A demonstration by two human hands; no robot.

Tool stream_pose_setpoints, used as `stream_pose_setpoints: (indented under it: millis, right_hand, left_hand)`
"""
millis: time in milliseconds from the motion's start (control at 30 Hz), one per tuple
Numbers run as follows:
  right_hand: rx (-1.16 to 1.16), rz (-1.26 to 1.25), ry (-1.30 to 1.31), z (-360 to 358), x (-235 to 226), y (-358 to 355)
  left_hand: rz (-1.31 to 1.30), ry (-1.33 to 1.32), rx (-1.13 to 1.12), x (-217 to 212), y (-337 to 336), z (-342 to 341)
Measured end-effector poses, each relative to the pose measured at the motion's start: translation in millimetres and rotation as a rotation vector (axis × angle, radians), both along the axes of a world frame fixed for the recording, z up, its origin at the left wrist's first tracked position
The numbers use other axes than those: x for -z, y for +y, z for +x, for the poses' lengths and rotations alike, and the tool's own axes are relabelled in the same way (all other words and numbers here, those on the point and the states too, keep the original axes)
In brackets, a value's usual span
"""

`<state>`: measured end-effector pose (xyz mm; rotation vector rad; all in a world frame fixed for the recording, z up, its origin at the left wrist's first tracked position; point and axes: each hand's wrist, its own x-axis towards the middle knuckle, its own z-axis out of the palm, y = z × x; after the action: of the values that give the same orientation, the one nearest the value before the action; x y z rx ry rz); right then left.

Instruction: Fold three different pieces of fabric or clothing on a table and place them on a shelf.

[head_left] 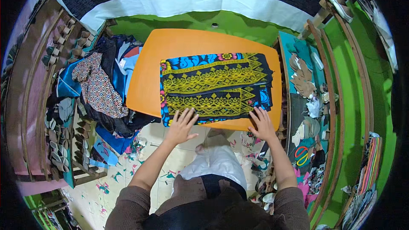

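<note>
Both hands (221, 125) press flat on folded patterned cloth (215, 87) atop orange table (179, 44).

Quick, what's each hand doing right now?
Left hand: open, fingers spread, flat on the folded cloth.
Right hand: open, flat on the cloth's near edge.

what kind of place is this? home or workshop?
Probably a small tailoring or fabric workshop. Both hands, left hand and right hand, press flat on a folded black cloth with yellow patterns on an orange table. A heap of mixed fabrics lies beside it, and cloth scraps litter the floor.
</note>
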<state>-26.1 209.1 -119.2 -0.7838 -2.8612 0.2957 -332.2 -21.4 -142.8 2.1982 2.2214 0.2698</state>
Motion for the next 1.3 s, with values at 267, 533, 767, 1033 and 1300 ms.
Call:
stream_pose_setpoints:
  millis: [267, 533, 767, 1033, 1300]
  right_hand:
    - [-0.281, 0.201, -0.174, -27, 1, 35]
    - [-0.41, 0.335, -0.15, -63, 14, 61]
    - [-0.431, 0.27, 0.026, -64, 11, 81]
    - [-0.469, -0.16, -0.204, -69, -55, 95]
    - [-0.512, -0.6, -0.738, -88, -107, 160]
  left_hand:
    - [-0.032, 0.101, -0.019, 5, 59, 33]
    - [-0.057, 0.194, -0.11, 14, 85, 41]
    - [-0.096, 0.136, -0.238, -4, 93, 29]
    - [-0.158, -0.063, -0.316, -42, 57, -17]
    - [-0.533, -0.489, -0.237, -101, 71, -45]
